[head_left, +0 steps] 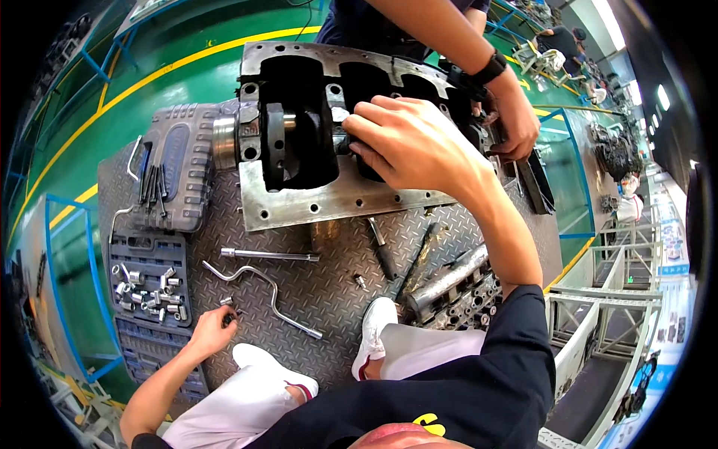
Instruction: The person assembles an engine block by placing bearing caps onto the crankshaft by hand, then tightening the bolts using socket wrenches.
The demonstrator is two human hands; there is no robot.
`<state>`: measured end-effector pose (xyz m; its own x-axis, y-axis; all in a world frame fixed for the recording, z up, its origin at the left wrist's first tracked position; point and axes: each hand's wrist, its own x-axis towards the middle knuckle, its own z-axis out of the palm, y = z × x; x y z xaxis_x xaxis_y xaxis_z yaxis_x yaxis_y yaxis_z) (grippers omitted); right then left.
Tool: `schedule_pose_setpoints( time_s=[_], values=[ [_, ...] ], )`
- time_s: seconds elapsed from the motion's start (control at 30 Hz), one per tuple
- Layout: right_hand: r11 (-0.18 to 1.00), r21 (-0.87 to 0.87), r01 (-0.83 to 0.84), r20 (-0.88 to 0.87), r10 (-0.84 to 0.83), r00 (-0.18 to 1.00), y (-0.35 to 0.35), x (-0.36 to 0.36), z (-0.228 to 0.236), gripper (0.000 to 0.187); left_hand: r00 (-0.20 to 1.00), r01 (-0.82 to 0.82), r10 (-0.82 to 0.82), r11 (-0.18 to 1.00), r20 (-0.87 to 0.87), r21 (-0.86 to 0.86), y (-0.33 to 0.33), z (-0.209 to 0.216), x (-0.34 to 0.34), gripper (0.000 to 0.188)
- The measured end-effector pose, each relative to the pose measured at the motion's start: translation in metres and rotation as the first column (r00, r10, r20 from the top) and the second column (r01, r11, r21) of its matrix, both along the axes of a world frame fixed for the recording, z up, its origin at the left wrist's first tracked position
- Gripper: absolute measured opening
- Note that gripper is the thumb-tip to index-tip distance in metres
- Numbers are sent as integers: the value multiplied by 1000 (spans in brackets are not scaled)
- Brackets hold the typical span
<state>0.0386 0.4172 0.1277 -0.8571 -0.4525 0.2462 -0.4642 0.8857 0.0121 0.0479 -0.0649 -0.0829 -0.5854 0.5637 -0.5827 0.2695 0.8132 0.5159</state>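
Observation:
An engine block (299,208) lies on the patterned metal bench top, its openings facing up and a crankshaft (280,146) visible inside. My right hand (411,142) reaches over the block, its fingers bent down around a part beside the middle bearing cap (336,101). What the fingertips grip there is hidden. Low at the left, my left hand (212,330) is closed around a small dark piece, too covered to name. A small silver socket (226,301) shows just beyond its fingers. A bent silver speed handle (273,299) and a straight extension bar (269,255) lie right of this hand.
Across the block, a co-worker's hand (516,123) works at its right end. A closed grey tool case (176,168) bears several bolts (154,187). Below it sits an open socket case (153,251). A dark-handled tool (384,258) and a greasy metal engine part (452,288) lie near my feet.

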Motion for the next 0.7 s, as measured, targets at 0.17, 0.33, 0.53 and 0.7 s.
schedule_pose_setpoints(
  time_s=[0.17, 0.33, 0.53, 0.7],
  values=[
    [1000, 30, 8, -10, -7, 1000, -4, -2, -1, 21, 1000, -20, 20, 1000, -7, 2, 2, -1, -4, 28],
    [998, 62, -14, -1, 14, 1000, -3, -2, -4, 23, 1000, 0, 0, 1000, 8, 6, 6, 1, -4, 26],
    [981, 123, 148, -130, -132, 983, -13, -4, -18, 33, 999, 14, -14, 1000, 36, -13, 6, -1, -5, 26],
    [982, 62, 180, -72, -175, 982, -15, 1, -2, 35, 1000, -5, 4, 999, 25, 34, 1, -3, -3, 27]
  ],
)
